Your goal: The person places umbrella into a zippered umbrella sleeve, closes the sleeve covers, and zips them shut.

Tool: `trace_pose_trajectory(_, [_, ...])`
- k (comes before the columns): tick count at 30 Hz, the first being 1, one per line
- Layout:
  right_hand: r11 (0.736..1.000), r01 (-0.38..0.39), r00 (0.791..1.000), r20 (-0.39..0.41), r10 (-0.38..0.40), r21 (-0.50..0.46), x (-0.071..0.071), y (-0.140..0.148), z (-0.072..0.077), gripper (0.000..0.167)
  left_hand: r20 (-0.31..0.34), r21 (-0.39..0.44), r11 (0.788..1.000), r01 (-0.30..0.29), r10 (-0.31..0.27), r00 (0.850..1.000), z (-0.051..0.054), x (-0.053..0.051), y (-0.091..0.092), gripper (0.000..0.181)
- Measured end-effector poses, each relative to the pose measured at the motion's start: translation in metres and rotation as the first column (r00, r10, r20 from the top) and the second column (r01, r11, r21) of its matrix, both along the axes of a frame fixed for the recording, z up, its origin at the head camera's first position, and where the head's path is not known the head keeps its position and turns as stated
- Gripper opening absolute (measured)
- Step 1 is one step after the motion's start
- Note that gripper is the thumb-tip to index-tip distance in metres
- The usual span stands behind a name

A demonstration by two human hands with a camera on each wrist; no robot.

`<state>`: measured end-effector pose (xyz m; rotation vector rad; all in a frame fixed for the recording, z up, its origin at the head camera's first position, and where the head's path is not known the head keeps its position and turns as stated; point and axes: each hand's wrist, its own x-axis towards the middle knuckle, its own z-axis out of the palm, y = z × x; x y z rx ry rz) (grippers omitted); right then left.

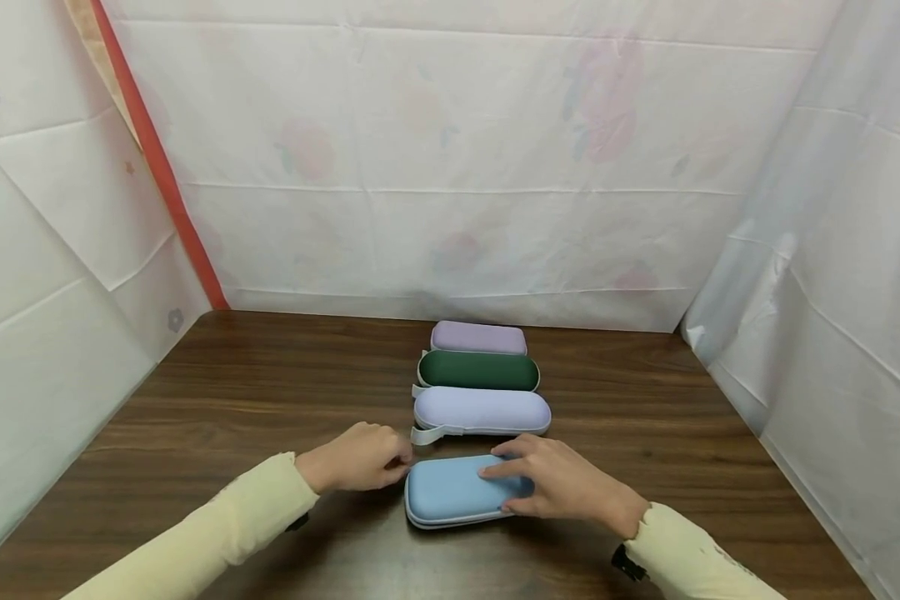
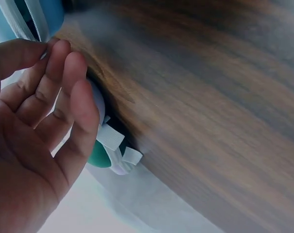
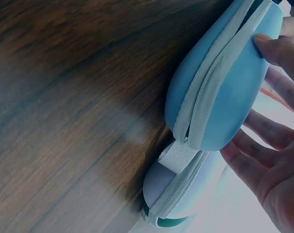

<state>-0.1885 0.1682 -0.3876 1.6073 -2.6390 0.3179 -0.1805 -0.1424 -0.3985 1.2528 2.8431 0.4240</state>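
A light blue zippered glasses case [image 1: 450, 492] lies near the front of the table. My left hand [image 1: 367, 457] is at its left end. In the left wrist view the thumb and index finger of that hand [image 2: 40, 116] pinch a small zipper pull, mostly hidden by the fingertips. The zipper tapes [image 2: 21, 19] stand a little apart there, with a dark gap between them. My right hand [image 1: 558, 479] holds the case's right part, thumb near the front edge and fingers over the lid and far edge. The right wrist view shows that thumb [image 3: 278, 51] on the lid.
Behind the blue case, a lavender case [image 1: 483, 409], a dark green case [image 1: 480, 371] and a purple case [image 1: 478, 337] lie in a row going back. Light wrist straps [image 1: 429, 435] stick out at their left. White curtains [image 1: 450, 167] enclose the wooden table [image 1: 285, 375].
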Motion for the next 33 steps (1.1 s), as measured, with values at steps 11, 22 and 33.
trace_pose_trajectory(11, [0.998,0.038,0.998,-0.047,-0.040,-0.043,0.004,-0.004,-0.003,0.041,-0.093,0.025,0.999,-0.022,0.024,0.995,-0.007,0.014,-0.008,0.027])
trace_pose_trajectory(22, [0.993,0.071,0.995,-0.058,-0.076,-0.098,0.007,-0.007,-0.005,0.040,-0.099,0.060,0.998,-0.027,0.033,0.995,-0.010,0.026,-0.007,0.027])
trace_pose_trajectory(33, [0.978,0.157,0.987,0.059,-0.150,-0.140,0.017,-0.012,-0.005,0.038,-0.124,0.084,0.996,-0.041,0.051,0.991,-0.011,0.043,-0.001,0.025])
